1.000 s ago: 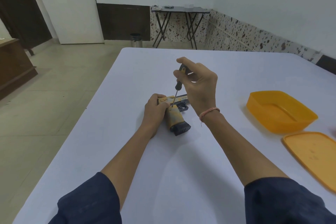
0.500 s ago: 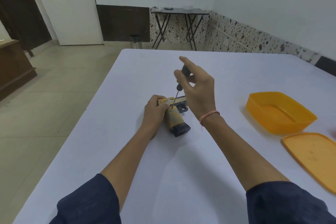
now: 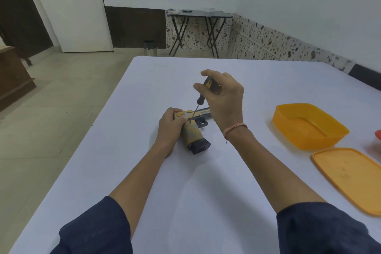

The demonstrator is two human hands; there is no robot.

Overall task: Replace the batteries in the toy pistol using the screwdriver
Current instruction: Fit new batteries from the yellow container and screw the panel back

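The toy pistol lies on its side on the white worktop, pinned at the grip by the closed left hand. The right hand grips the screwdriver, tip on the yellow grip (its fingers have curled back round the handle since half a second ago). The orange tub and lid have not moved.
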